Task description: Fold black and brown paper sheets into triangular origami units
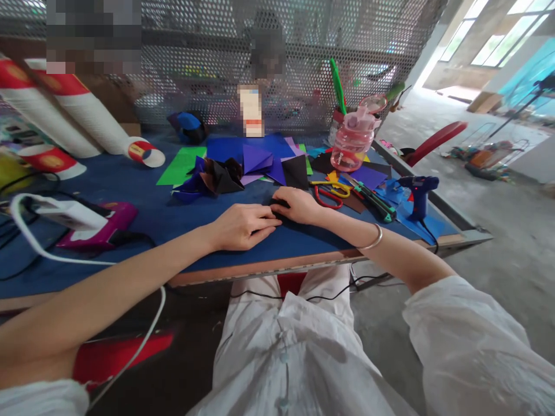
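Note:
My left hand (247,226) rests on the blue tabletop (182,211) with its fingers pressed together, their tips meeting my right hand (298,207). Between the fingertips shows a small piece of black paper (281,203), mostly covered by both hands. Curled over it from the right, my right hand has its fingers closed. Just beyond the hands lie folded black and brown paper pieces (222,175), a purple folded paper (256,160) and a black paper square (295,171). Red-and-yellow scissors (330,195) are close to my right wrist.
A glue gun (418,195), a green box cutter (373,200) and a pink bottle (353,141) are on the right. Stacked paper cups (76,115) and a purple power strip (102,226) with a white cable stand left. A perforated metal screen (186,63) closes the back.

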{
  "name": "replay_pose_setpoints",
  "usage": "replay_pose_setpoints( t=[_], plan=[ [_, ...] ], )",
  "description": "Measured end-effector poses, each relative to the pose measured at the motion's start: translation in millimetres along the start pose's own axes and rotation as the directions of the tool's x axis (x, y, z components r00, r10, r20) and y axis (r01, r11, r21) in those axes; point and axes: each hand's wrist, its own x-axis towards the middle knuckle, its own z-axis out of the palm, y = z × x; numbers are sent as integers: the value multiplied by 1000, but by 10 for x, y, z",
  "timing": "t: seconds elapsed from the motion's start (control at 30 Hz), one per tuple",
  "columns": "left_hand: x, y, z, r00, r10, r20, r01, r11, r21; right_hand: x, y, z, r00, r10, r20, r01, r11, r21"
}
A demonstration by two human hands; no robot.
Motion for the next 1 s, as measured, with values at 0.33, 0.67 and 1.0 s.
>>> replay_pose_setpoints(
  t=[0.33, 0.67, 1.0],
  plan=[
    [20, -19, -32, 993, -105, 48, 112, 979, -172, -54, -43, -6, 1000, 17, 11, -16, 999, -39],
    [-1, 9, 6, 999, -4, 47, 4, 1000, 1, -61, -116, -6, 998, 18, 55, -9, 988, -155],
    [1, 63, 20, 996, 54, 70, -63, 989, 134, 135, -287, 8, 998, 23, 57, 2, 919, -394]
  ],
)
